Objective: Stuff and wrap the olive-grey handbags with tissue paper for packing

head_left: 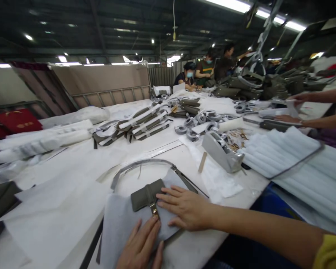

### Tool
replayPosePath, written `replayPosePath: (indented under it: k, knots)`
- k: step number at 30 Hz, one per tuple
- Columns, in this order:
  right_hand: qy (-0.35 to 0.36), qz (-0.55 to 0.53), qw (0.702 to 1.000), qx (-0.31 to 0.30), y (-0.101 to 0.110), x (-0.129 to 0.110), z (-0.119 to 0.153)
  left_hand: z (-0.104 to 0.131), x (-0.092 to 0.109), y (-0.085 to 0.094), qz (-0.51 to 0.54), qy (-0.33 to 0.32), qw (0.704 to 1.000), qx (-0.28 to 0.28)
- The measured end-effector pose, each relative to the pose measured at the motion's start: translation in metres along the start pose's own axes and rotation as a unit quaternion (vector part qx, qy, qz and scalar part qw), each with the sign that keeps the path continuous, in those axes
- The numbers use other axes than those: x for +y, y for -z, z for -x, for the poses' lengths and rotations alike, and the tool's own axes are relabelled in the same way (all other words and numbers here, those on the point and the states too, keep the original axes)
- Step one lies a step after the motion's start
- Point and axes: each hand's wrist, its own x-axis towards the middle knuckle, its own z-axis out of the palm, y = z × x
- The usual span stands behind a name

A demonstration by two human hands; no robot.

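Observation:
A dark olive handbag (187, 182) lies on the table in front of me, with a thin pale sheet (116, 216) spread over its body. On top of the sheet rests the bag's olive flap (140, 197), crossed by a strap with a gold-coloured clasp (154, 211). The wrapped grey handle (145, 161) arches away behind it. My right hand (182, 207) lies flat, fingers spread, touching the flap's right edge and the sheet. My left hand (142, 243) is laid on the sheet with its fingers stretched out, fingertips at the clasp.
White sheets (58, 209) cover the table at left. A tape dispenser (222, 151) stands at right, beside stacked foam sheets (296, 160). Wrapped bag parts (145, 123) and grey rolls (192, 129) lie further back. A co-worker's hands (291, 112) are at far right.

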Motion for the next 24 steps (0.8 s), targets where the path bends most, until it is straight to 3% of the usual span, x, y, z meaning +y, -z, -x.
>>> replayPosePath:
  k: [4,7,11,16,19,22,24]
  knots:
    - [0.008,0.006,0.999,0.040,-0.016,-0.001,0.002,-0.003,0.001,-0.001,-0.022,-0.026,0.999,-0.026]
    - [0.007,0.001,0.999,0.053,-0.019,-0.002,0.003,-0.007,0.011,0.003,-0.029,0.006,0.999,-0.038]
    - [0.016,-0.048,0.998,0.041,0.002,0.006,-0.009,-0.011,0.029,0.010,-0.003,0.087,0.995,-0.053]
    - [-0.030,-0.067,0.995,0.073,0.035,0.026,-0.053,-0.014,0.036,0.014,0.012,0.135,0.988,-0.071]
    - [-0.014,-0.035,0.998,0.043,0.028,0.023,-0.064,-0.014,0.037,0.015,-0.001,0.129,0.989,-0.075]
    - [0.039,-0.030,0.999,-0.004,0.017,0.018,-0.055,-0.010,0.034,0.011,-0.035,0.086,0.993,-0.068]
    - [0.063,-0.064,0.996,-0.009,0.021,0.025,-0.044,-0.004,0.027,0.005,-0.054,0.048,0.996,-0.048]
